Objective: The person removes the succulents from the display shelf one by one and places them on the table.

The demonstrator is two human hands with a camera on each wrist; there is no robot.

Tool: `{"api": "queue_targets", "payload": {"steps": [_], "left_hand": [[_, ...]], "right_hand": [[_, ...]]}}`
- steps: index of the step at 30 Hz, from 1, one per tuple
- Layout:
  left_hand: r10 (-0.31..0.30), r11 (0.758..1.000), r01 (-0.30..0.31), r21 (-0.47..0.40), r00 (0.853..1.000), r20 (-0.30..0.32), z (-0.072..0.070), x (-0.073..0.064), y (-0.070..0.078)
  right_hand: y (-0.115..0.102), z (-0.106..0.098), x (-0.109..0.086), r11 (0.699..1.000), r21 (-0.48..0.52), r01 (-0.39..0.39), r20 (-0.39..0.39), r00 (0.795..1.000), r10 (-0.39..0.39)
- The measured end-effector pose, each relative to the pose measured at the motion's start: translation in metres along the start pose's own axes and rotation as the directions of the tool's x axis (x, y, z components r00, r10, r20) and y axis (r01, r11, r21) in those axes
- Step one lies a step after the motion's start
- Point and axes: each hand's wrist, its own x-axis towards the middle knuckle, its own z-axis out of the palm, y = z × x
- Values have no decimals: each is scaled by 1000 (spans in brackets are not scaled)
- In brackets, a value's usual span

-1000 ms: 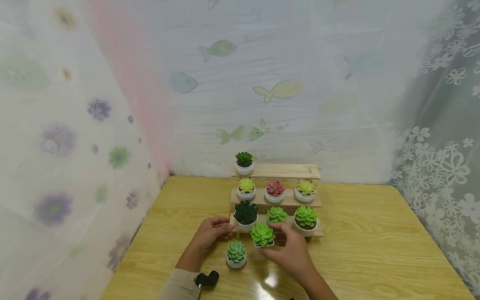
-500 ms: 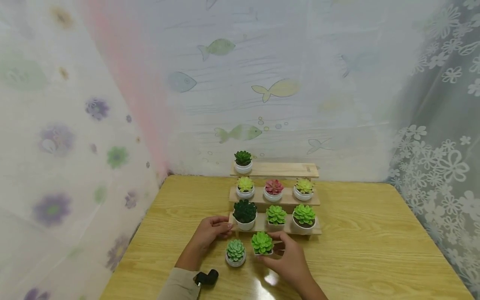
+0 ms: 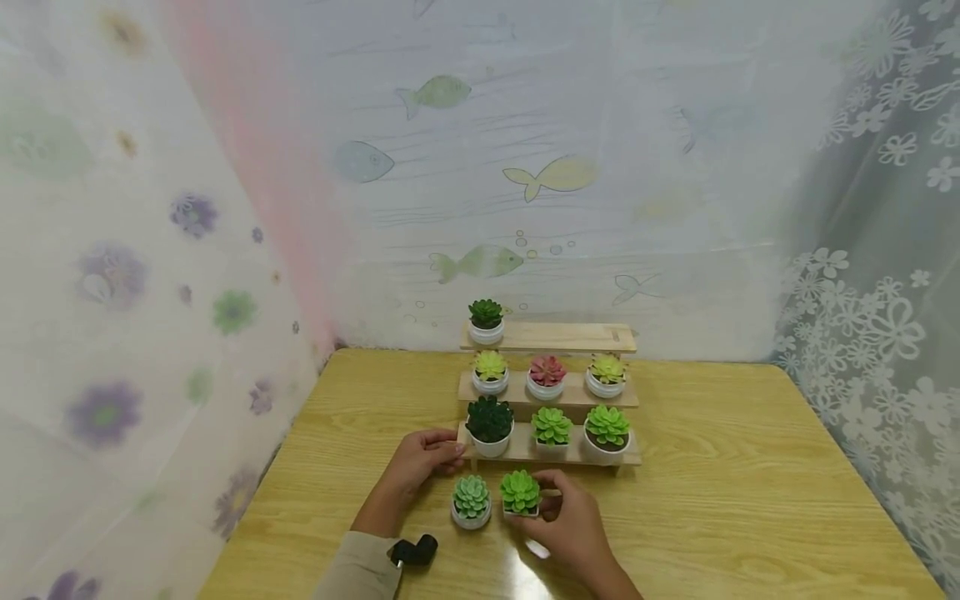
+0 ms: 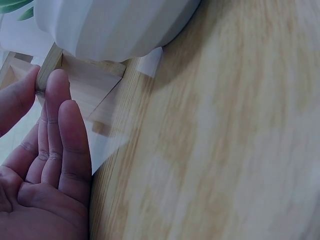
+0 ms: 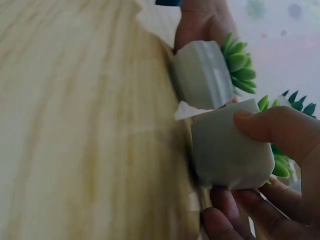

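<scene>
right hand: we see the right hand (image 3: 573, 518) grasping a bright green succulent (image 3: 521, 492) by its square white pot, thumb on one side and fingers on the other.
held plant: we find it upright in front of the wooden stand (image 3: 522, 451), just right of the pale green succulent (image 3: 471, 500); we cannot tell whether its base touches the table (image 3: 720, 475).
left hand: we see the left hand (image 3: 422, 460) pinching the left end of the lowest shelf between thumb and fingertips.
lowest shelf: we count three plants, a dark green rosette (image 3: 491, 421) at left, a light green plant (image 3: 552, 427) right of the middle and a leafy green plant (image 3: 607, 427) at right.
middle shelf: we see a red succulent (image 3: 547, 372) between two yellow-green succulents (image 3: 490, 369).
top shelf: we see a small dark plant (image 3: 486, 318) at the left end.
sleeve: we note a beige sleeve (image 3: 362, 567) on the left arm, with a black device (image 3: 415, 550) at the wrist.
</scene>
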Motion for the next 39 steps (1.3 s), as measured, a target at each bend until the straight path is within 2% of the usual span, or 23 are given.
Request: {"api": "queue_targets", "payload": {"steps": [8, 15, 20, 24, 28, 32, 35, 39], "left_hand": [[-16, 1000, 16, 1, 1000, -20, 0, 1, 0], [-12, 1000, 12, 5, 1000, -24, -1, 2, -2], [-4, 1000, 5, 12, 1000, -25, -1, 1, -2], [-1, 1000, 1, 17, 1000, -22, 0, 0, -1], [2, 1000, -2, 20, 1000, -18, 0, 0, -1], [0, 1000, 0, 20, 1000, -17, 0, 1, -2], [-1, 1000, 1, 18, 1000, -14, 0, 1, -3], [9, 1000, -9, 0, 1000, -3, -1, 3, -4]], "right_hand": [[4, 3, 2, 999, -40, -4, 8, 1000, 4], [6, 4, 3, 1000, -27, -15, 40, 999, 16], [4, 5, 2, 999, -53, 9, 57, 998, -6], [3, 8, 1, 991, -128, 50, 65, 997, -42], [0, 10, 2, 961, -261, 88, 68, 995, -72], [-3, 18, 5, 946, -321, 34, 65, 998, -14], [-6, 27, 4, 942, -330, -59, 20, 997, 69], [-14, 40, 1, 926, -352, -135, -52, 991, 125]]}}
